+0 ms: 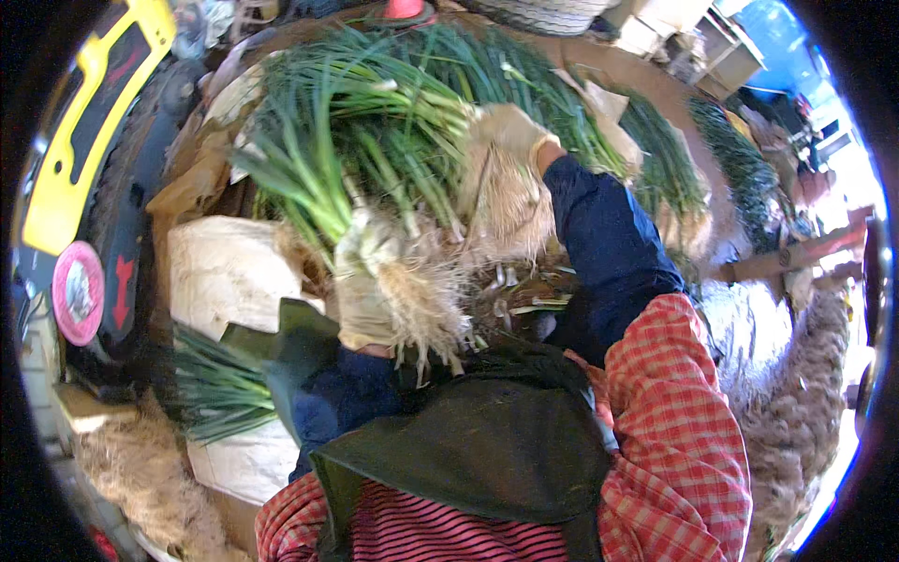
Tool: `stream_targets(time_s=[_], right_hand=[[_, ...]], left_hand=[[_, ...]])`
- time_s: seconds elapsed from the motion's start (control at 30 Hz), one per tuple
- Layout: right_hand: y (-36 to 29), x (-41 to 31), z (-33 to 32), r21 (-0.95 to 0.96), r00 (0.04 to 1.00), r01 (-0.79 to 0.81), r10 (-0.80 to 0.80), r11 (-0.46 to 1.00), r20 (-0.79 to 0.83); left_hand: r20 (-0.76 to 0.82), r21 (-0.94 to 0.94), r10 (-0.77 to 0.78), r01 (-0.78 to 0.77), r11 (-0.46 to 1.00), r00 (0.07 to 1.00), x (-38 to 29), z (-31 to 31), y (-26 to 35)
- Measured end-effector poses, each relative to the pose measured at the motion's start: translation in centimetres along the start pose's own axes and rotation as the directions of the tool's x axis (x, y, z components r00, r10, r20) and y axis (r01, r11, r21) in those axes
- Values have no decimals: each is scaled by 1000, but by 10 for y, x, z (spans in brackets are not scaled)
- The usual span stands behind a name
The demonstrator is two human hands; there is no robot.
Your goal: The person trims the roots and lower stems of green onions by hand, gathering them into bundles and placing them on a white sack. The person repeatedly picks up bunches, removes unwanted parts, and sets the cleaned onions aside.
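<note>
My left hand (362, 281), in a pale work glove, grips a bunch of green onions (337, 204). Their leaves fan out up and to the left, and their stringy roots (425, 302) spread to the right of my glove. Farther out, my gloved right hand (513, 133) is at the root end of a large heap of green onions (414, 91), touching the white stems. Motion blurs that hand and its fingers are hidden, so its grip is unclear. A mass of tan roots (516, 218) hangs just below it. Stem scraps (541, 305) litter the ground before me.
White sacking (232, 274) lies at left, beside a black machine part with a red arrow (123, 291) and a yellow frame (63, 190). More green onions (225, 386) lie lower left. Another heap (660, 154) lies at right. A tyre (537, 14) is at the back.
</note>
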State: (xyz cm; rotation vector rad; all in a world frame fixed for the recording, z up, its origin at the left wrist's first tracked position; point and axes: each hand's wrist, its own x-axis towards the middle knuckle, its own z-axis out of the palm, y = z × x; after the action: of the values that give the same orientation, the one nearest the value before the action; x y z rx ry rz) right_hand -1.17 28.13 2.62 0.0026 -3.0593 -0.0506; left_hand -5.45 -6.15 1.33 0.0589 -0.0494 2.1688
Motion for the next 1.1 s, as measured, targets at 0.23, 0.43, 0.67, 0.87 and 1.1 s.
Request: stream_targets(time_s=[0.23, 0.43, 0.67, 0.87, 1.1], right_hand=[[-3, -60, -37, 907, 853, -346, 483, 239, 198], [-11, -47, 61, -131, 804, -446, 461, 885, 376], [-28, -33, -12, -544, 951, -210, 40, 812, -306], [-104, -36, -36, -60, 739, -307, 278, 950, 613], [-49, -50, -9, 574, 702, -684, 195, 449, 684]], left_hand=[[11, 67, 8, -8, 998, 1000, -4, 16, -8], [-147, 182, 71, -43, 982, 987, 9, -10, -11], [-295, 353, 34, 75, 933, 955, 0, -10, -25], [-425, 381, 42, 136, 915, 904, -5, -15, -33], [-393, 504, 110, 114, 856, 913, -5, -20, -31]])
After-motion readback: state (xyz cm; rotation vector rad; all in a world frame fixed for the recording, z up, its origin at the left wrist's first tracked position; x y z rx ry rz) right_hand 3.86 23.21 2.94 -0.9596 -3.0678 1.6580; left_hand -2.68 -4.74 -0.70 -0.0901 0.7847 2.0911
